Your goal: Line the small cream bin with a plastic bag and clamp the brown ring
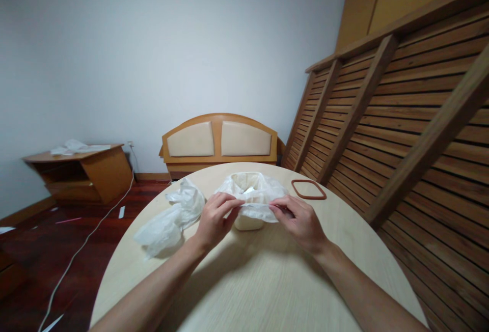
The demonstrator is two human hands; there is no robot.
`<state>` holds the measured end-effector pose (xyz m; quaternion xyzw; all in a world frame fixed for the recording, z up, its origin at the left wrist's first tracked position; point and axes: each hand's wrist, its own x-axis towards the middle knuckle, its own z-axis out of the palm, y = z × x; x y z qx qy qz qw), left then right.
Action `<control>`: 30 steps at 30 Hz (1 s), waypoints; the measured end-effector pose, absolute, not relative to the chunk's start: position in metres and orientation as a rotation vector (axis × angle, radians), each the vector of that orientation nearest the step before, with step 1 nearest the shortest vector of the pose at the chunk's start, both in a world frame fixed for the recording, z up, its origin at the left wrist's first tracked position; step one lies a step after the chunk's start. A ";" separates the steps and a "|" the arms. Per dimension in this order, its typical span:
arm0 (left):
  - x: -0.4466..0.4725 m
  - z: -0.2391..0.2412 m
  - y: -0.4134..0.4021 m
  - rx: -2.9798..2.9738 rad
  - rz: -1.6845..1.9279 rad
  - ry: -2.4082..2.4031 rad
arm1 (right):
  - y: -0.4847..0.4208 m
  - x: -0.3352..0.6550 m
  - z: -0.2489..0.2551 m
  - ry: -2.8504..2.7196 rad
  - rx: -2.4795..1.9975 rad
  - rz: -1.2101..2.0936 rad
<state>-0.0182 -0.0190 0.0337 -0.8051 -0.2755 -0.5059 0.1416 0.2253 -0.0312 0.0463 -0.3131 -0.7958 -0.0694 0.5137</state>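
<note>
A thin white plastic liner [263, 194] hangs over a small cream tub [249, 224], lower middle of the frame; the step seems to be stretching its near edge; next calls for gentle, even tugging; the left hand [217, 218] pinches that edge, thumb to finger; the right hand [304, 222] pinches it too; a brown, rounded-square ring [311, 198] lies right.

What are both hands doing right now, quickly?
Left hand: closed, holding the near side of the white plastic bag over the container.
Right hand: closed, holding the same bag.
</note>
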 end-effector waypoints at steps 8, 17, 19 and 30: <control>-0.022 0.041 -0.021 -2.436 -1.450 -0.838 | -0.027 0.233 0.048 -1.826 -0.785 -0.214; -0.037 0.049 -0.015 -2.529 -1.357 -0.816 | -0.025 0.241 0.051 -1.703 -0.814 -0.240; -0.039 0.050 -0.013 -2.506 -1.348 -0.872 | -0.024 0.242 0.050 -1.691 -0.812 -0.252; -0.045 0.036 0.000 -2.187 -1.529 -1.391 | -0.019 0.243 0.045 -1.715 -0.806 -0.225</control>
